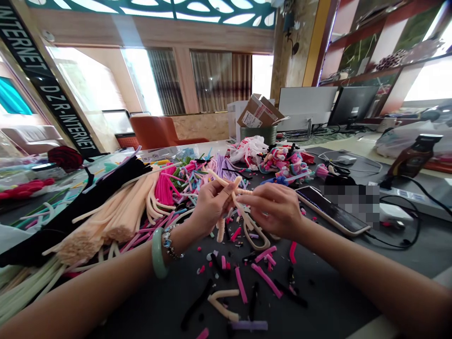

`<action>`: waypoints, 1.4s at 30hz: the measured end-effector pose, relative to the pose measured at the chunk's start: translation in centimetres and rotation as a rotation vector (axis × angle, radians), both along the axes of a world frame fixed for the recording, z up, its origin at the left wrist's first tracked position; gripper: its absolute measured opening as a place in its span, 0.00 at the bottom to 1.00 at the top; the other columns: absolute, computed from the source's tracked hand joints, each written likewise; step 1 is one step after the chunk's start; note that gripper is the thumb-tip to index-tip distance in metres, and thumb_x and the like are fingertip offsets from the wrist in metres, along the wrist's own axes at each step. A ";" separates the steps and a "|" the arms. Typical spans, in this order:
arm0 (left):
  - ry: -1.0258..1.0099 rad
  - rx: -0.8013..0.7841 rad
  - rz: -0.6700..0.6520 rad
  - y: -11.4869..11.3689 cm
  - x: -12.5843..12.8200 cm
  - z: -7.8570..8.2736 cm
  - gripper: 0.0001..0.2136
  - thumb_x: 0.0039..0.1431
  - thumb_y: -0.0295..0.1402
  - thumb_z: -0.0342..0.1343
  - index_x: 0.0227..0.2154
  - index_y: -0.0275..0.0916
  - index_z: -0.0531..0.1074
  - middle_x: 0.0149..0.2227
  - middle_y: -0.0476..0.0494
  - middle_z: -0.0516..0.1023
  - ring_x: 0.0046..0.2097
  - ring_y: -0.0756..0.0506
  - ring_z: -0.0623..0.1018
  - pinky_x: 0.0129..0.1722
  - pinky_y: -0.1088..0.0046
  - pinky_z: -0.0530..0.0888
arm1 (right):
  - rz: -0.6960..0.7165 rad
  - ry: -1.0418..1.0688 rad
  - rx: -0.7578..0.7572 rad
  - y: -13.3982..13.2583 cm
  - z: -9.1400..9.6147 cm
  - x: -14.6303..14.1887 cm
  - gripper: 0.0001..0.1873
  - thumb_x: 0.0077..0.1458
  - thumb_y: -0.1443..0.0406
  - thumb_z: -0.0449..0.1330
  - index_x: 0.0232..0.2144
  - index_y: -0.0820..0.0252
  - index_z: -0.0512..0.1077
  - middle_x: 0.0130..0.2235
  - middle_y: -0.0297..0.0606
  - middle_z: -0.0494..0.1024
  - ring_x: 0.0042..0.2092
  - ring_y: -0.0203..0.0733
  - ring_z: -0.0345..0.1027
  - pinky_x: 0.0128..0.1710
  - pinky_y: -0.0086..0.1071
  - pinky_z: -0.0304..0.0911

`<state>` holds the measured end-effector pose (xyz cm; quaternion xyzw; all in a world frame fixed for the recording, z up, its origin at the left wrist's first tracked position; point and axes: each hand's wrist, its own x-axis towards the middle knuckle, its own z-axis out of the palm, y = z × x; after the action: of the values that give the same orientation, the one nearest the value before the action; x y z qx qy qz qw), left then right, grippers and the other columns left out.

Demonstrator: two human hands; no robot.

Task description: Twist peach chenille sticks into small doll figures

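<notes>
My left hand, with a green bangle and a beaded bracelet at the wrist, pinches a cream pipe cleaner between thumb and fingers. My right hand is closed on the same bent, crossed pipe cleaner from the other side. One twisted cream end hangs below my left hand. Under my hands lies a beige loop, whose kind I cannot make out. Cut pieces of pink pipe cleaner, black pieces and a bent cream piece are scattered on the dark tabletop in front of me.
Thick bundles of cream pipe cleaners lie at the left, beside a long black bundle. A phone rests at the right near cables and a brown bottle. Behind stand a cardboard box and monitors.
</notes>
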<state>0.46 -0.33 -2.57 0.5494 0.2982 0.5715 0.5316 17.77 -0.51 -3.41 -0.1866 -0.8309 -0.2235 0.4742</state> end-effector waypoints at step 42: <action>0.137 0.188 0.000 -0.2 0.0 -0.4 0.20 0.46 0.33 0.65 0.35 0.42 0.57 0.22 0.58 0.71 0.17 0.58 0.68 0.17 0.86 0.64 | 0.051 0.077 -0.743 0.5 0.9 -0.7 0.13 0.56 0.59 0.57 0.29 0.62 0.76 0.26 0.34 0.69 0.26 0.32 0.60 0.25 0.26 0.56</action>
<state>0.42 -0.49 -3.01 0.6346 0.2790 0.5579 0.4563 17.04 0.03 -2.54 -0.3333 -0.8413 0.1126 0.4104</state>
